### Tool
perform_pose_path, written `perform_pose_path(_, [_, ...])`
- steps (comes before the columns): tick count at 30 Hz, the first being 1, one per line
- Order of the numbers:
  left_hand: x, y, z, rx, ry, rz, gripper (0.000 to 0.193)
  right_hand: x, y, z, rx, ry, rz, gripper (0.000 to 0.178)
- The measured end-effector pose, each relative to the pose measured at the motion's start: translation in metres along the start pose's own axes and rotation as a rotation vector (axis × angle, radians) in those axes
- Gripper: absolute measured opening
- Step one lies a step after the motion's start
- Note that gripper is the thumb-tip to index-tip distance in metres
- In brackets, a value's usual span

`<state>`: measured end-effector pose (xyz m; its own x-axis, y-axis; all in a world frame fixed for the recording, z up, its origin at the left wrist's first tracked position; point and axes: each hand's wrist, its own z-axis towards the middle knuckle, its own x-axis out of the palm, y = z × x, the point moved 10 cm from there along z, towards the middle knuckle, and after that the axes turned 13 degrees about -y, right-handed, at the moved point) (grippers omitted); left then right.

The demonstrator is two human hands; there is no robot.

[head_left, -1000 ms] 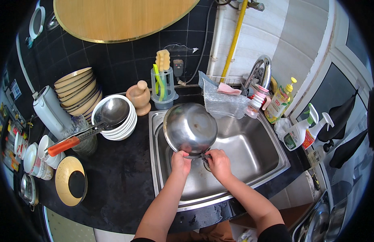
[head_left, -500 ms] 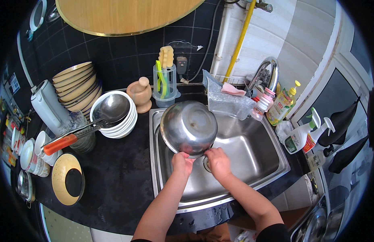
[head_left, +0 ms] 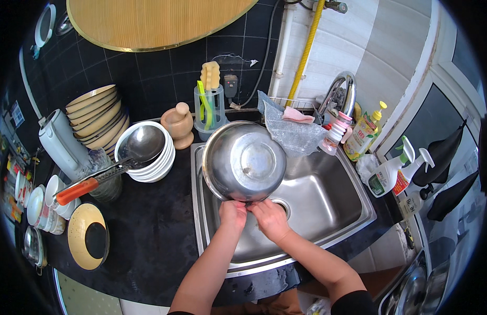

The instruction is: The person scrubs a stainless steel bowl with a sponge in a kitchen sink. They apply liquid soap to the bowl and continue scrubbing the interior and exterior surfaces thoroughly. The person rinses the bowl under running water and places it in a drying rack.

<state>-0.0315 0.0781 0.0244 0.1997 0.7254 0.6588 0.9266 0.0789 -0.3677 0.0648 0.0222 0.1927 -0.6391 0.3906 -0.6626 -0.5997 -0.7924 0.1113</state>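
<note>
A shiny metal basin [head_left: 249, 157] is tilted over the left part of the stainless steel sink [head_left: 327, 202], its rounded outer bottom facing up toward me. My left hand [head_left: 233, 214] is closed on its near rim. Right beside it, my right hand [head_left: 270, 218] grips the same rim, the two hands almost touching. The fingertips are partly hidden at the basin's edge. Between my right hand and the sink's middle, part of the drain [head_left: 281, 207] shows. The inside of the basin is turned out of sight.
White bowls [head_left: 154, 170] with a ladle [head_left: 143, 144] on top stand left of the sink, near a wooden mortar [head_left: 178, 126]. A faucet [head_left: 350, 89] rises at the back right. Spray bottles [head_left: 385, 176] line the right side. A yellow bowl [head_left: 80, 247] lies far left.
The basin has tipped so its bottom faces me more fully and looks larger. My right hand has moved left along the rim, close to my left hand.
</note>
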Motion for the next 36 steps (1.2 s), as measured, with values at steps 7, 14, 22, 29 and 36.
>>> perform_pose_path(7, [0.008,0.0,-0.022,-0.097,-0.007,-0.025,0.048,-0.008,-0.014,-0.002,0.004,-0.06,-0.086,0.027])
perform_pose_path(14, [0.009,-0.002,-0.024,-0.089,0.013,-0.015,0.05,-0.001,-0.034,-0.003,0.077,0.054,-0.243,0.024])
perform_pose_path(22, [0.001,-0.002,-0.02,-0.079,-0.011,0.005,0.048,0.003,-0.042,-0.006,0.047,0.056,-0.238,0.023])
perform_pose_path(29, [0.002,-0.005,-0.021,-0.06,-0.008,-0.009,0.044,0.005,-0.014,-0.008,-0.017,0.029,0.0,0.017])
perform_pose_path(36, [0.002,-0.007,-0.024,-0.047,-0.029,0.015,0.044,0.001,-0.032,-0.01,0.085,0.024,0.003,0.016])
